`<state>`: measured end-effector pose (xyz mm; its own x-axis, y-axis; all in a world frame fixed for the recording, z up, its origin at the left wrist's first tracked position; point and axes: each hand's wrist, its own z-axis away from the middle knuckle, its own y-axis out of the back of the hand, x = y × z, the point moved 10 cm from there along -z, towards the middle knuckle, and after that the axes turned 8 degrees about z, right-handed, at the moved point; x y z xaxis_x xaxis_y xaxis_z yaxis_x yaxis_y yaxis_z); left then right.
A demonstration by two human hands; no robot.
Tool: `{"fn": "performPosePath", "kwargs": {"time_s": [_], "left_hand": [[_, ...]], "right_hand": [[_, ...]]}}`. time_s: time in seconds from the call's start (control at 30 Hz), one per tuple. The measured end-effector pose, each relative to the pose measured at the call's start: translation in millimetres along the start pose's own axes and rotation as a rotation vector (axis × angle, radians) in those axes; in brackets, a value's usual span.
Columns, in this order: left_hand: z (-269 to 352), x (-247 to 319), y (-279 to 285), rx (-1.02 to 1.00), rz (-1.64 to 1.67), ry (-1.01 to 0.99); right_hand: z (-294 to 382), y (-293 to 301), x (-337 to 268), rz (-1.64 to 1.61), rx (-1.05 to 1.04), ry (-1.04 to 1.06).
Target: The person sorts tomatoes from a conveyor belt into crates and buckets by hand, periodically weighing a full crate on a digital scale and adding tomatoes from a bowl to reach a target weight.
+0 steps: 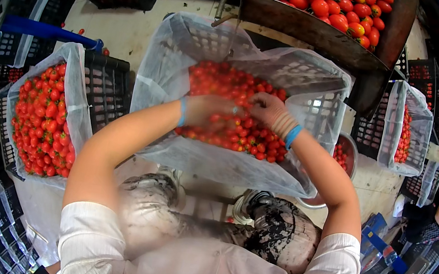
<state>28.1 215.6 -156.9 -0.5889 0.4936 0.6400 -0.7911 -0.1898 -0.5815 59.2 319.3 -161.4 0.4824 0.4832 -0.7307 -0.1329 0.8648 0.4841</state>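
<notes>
In front of me stands a black plastic crate lined with a translucent white mesh liner [232,165], part filled with small red tomatoes [261,143]. My left hand [214,112] is blurred over the left and middle part of the heap, a ring on one finger and a blue band at the wrist. Whether its fingers grip anything cannot be made out. Just to its right, my right hand [267,110] is low over the tomatoes with curled fingers. Tan bands and a blue one circle that wrist. Its fingertips are partly hidden, so any tomato inside is not visible.
A metal chute [313,31] piled with tomatoes overhangs the crate's far edge. Lined crates of tomatoes [46,118] flank me at left and at right [404,136]. A metal bowl [347,157] sits beside the crate. Another person [426,217] is at far right.
</notes>
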Motion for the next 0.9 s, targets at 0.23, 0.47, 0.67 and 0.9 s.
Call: {"fn": "performPosePath", "kwargs": {"time_s": [0.23,0.47,0.67,0.9], "left_hand": [[90.7,62.1,1.8,0.074,-0.116,0.185],[136.5,222.8,122.5,0.742,-0.581,0.105],[188.8,321.1,197.4,1.006,-0.244,-0.504],[103.6,121.9,87.9,0.522,-0.831,0.338]], "right_hand": [[32.7,-135.4,-13.6,0.671,-0.240,0.678],[31.6,-154.0,29.9,0.826,-0.874,0.430],[-50.4,-58.8,-35.5,0.732,-0.154,0.248],[-108.5,-74.4,-5.5,0.668,-0.079,0.007]]}}
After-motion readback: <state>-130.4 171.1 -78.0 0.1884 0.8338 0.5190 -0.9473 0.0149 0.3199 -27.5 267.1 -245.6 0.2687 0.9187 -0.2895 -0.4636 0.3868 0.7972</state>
